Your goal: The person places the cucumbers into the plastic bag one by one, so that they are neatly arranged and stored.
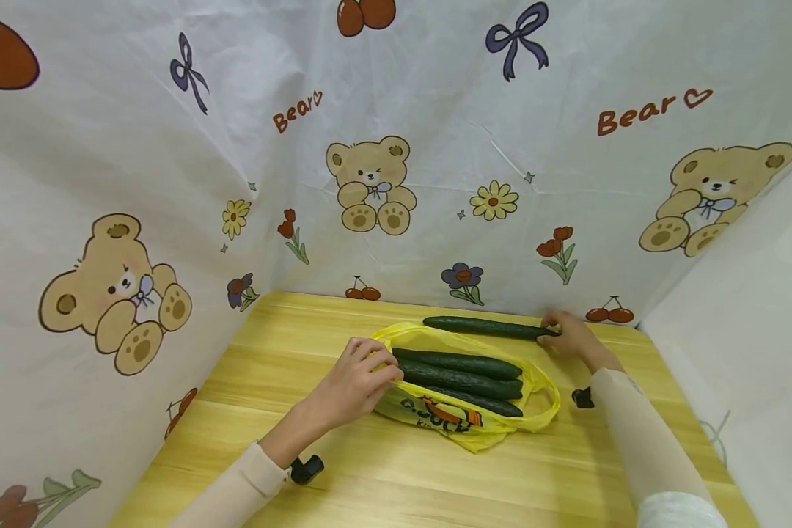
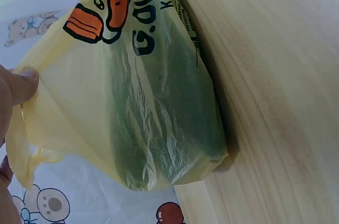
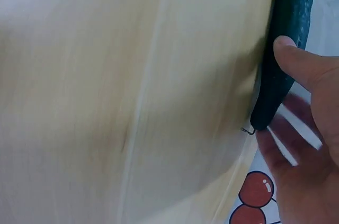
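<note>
A yellow plastic bag (image 1: pixel 429 424) with printed lettering lies on its side, its mouth facing right. Several dark green cucumbers (image 1: pixel 465 381) lie inside, visible through the opening. My left hand (image 1: pixel 359 381) pinches the bag's upper edge at its left end; in the left wrist view the thumb (image 2: pixel 26 83) presses on the stretched film. Behind the bag, one more cucumber (image 1: pixel 482 326) lies on the table along its back edge. My right hand (image 1: pixel 570 337) holds that cucumber's right end, thumb on one side and fingers on the other, as the right wrist view shows.
The wood-grain table (image 1: pixel 501 484) meets a white bear-printed sheet (image 1: pixel 435 161) at the back and left. A plain white surface (image 1: pixel 765 352) stands on the right. Small black objects (image 1: pixel 306 469) show beside both wrists.
</note>
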### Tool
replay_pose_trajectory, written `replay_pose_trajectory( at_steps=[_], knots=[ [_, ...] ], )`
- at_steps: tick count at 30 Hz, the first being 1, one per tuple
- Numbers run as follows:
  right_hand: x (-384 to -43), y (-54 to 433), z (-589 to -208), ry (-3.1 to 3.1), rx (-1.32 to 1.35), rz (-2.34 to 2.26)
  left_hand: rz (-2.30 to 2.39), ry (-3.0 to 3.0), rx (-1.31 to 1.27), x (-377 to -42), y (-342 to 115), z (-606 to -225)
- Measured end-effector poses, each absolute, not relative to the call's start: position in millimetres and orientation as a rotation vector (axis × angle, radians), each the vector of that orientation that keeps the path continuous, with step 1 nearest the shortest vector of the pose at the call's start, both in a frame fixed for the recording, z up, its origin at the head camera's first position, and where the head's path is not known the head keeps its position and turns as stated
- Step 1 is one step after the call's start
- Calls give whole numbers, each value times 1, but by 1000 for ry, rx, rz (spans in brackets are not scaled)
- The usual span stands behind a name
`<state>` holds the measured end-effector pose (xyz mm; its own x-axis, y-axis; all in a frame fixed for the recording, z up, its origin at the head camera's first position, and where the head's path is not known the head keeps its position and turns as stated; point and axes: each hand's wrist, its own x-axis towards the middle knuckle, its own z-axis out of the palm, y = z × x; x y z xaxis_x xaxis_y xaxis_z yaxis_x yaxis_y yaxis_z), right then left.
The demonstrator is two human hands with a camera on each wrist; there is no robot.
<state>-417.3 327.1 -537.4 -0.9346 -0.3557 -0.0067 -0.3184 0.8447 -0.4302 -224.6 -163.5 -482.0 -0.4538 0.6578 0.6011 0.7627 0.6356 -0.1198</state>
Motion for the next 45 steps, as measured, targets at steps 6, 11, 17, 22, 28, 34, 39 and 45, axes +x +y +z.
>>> replay_pose_trajectory(
  at_steps=[6, 11, 17, 22, 28, 34, 39, 45],
  knots=[
    [-416, 327, -540, 2885, -571, -644, -248, -2240, -1106, -224, -163, -481],
    [-416, 327, -543, 2905, -583, -575, -248, -2246, -1114, -224, -161, -482],
    [-411, 320, -525, 2889, -658, -502, -255, -2238, -1105, -224, -161, -483],
    [-398, 317, -499, 2883, -760, -427, -264, -2243, -1101, -224, -159, -484],
    [-372, 308, -475, 2912, -877, -336, -263, -2245, -1070, -223, -159, -484],
    [-354, 297, -465, 2935, -921, -373, -273, -2244, -1068, -222, -159, -485],
    [-342, 292, -459, 2994, -932, -490, -278, -2246, -1057, -224, -159, -487],
    [-325, 293, -452, 3048, -930, -652, -289, -2244, -1056, -224, -160, -488]
  ],
)
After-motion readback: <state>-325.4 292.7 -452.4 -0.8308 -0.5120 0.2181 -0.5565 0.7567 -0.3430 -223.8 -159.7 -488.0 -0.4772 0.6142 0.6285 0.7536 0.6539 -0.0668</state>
